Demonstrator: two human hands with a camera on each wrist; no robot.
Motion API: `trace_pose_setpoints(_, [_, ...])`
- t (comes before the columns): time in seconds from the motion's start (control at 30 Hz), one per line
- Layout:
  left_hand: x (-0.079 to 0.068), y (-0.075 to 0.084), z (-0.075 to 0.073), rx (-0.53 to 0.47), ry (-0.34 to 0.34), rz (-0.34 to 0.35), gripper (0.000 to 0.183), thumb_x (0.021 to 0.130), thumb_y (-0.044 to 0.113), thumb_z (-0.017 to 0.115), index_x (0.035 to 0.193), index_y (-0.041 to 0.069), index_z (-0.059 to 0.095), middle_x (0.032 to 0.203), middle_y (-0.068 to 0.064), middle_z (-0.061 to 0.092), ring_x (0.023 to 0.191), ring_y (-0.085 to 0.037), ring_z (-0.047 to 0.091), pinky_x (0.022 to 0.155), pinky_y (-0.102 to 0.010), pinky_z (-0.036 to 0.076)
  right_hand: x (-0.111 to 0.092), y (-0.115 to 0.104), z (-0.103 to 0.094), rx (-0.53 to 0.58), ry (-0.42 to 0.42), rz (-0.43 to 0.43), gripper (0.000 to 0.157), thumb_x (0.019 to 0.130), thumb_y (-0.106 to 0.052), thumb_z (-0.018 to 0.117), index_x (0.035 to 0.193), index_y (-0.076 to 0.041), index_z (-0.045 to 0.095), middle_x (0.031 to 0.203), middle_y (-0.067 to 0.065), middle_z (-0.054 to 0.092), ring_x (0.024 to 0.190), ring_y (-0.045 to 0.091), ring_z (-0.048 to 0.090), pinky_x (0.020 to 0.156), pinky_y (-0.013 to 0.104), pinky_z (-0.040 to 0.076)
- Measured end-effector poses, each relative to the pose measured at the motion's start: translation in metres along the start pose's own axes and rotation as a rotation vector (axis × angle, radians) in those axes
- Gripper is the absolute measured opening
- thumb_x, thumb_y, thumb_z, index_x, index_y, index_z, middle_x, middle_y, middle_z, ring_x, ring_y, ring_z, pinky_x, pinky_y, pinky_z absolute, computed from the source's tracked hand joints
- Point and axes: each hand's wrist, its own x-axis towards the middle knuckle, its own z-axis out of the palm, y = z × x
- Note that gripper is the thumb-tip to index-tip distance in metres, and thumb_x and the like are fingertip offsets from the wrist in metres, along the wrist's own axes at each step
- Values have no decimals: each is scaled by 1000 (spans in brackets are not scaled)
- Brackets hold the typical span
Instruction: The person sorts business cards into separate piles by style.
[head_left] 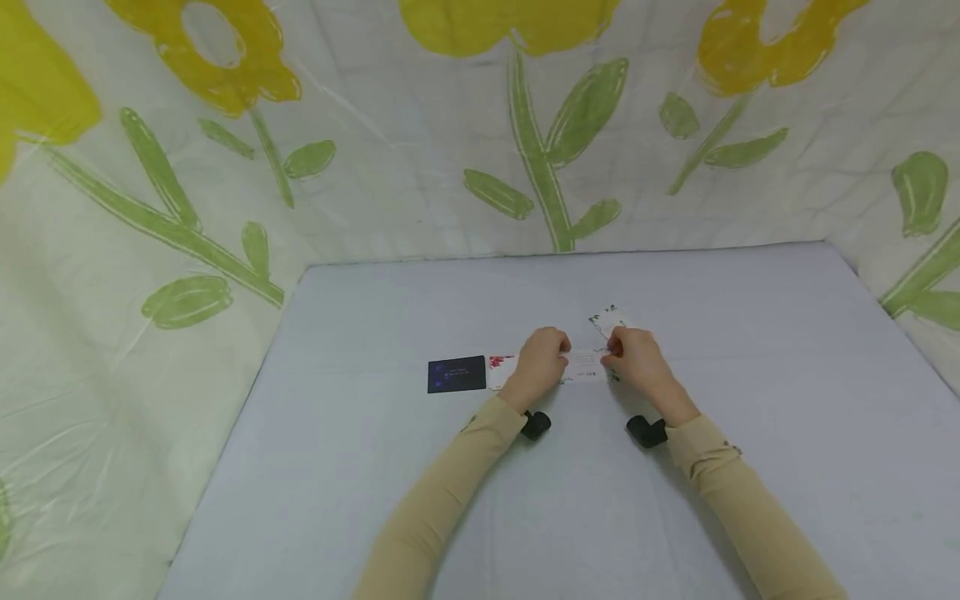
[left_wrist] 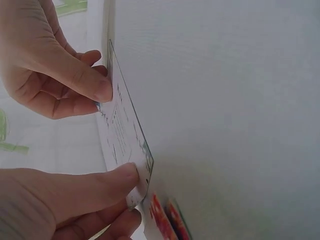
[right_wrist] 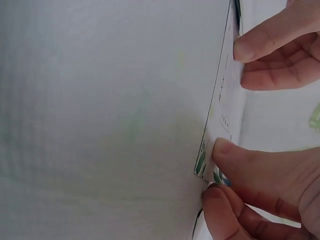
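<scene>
A white card with printed text and green leaf corners [head_left: 583,367] lies between my two hands in the head view. My left hand [head_left: 535,365] pinches its left end, thumb on the printed face, as the left wrist view shows of the card [left_wrist: 122,127]. At the opposite end my right hand [head_left: 639,363] grips the card [right_wrist: 223,102] between thumb and curled fingers, close to a leafy corner. Just beyond the right hand, a second white card with leaf corners [head_left: 604,317] lies at a slant, partly covered by the fingers.
Left of the hands, a white card with red flowers [head_left: 500,369] is partly hidden by the left hand. Beside it lies a dark card [head_left: 456,375]. All rest on a pale table [head_left: 360,467], backed by a flower-printed curtain [head_left: 420,158].
</scene>
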Motion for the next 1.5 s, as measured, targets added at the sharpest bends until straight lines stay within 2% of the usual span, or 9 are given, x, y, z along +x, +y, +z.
trace_pose_setpoints(0.3, [11,8,1,13,-49,28,16,82,-1,55,92,5,66,93,-5,62,88,-15,55,74,-22,44,0,3,-9,-13,4,-15,13,78,-5,65,81,3,54,71,11,53,64,21,48,54,30,39])
trace_pose_setpoints(0.4, [17,10,-4,3,-65,47,18,86,3,53,100,4,64,100,-6,61,94,-16,55,78,-22,44,2,6,-17,32,72,-58,11,82,-7,61,82,3,56,72,12,55,64,21,50,54,30,41])
trace_pose_setpoints(0.57, [34,11,-13,-40,-69,136,25,89,4,49,112,4,59,110,-6,58,104,-17,51,88,-23,39,7,7,-36,60,196,-93,14,85,-7,56,88,6,58,77,17,58,68,26,53,57,36,43])
trace_pose_setpoints(0.73, [54,8,-11,-91,-113,243,28,89,-1,45,116,2,56,115,-8,56,109,-17,48,91,-20,36,12,8,-40,15,67,18,29,83,-12,58,100,11,55,89,23,57,78,32,55,65,41,45])
trace_pose_setpoints(0.83, [62,7,-8,-101,-148,266,31,89,-2,43,118,1,53,119,-8,53,113,-17,45,93,-20,33,14,9,-35,-20,-12,78,41,82,-18,61,104,15,50,95,27,54,84,36,52,70,43,44])
trace_pose_setpoints(0.93, [65,6,-5,-57,-171,266,32,91,0,41,121,3,50,123,-7,50,118,-17,40,98,-20,28,16,10,-25,-49,-45,86,49,78,-23,66,102,16,48,92,27,52,83,36,50,70,43,42])
trace_pose_setpoints(1.1, [64,6,-1,78,-238,253,36,92,4,41,128,5,43,132,-6,42,124,-16,33,101,-20,20,15,7,-14,-52,-63,73,48,73,-27,71,90,11,48,78,17,47,73,30,44,62,38,39])
trace_pose_setpoints(1.3, [62,7,-2,232,-246,267,35,92,7,41,128,7,45,130,-5,43,121,-16,37,98,-25,30,15,4,-16,-25,-94,77,50,72,-26,72,95,12,48,85,21,51,76,31,47,65,40,41])
trace_pose_setpoints(1.5, [61,1,-7,234,-220,247,37,87,6,50,124,9,49,123,-4,46,114,-16,43,93,-26,36,20,5,-19,38,-126,74,53,69,-23,75,100,12,48,92,22,51,82,31,48,70,40,41])
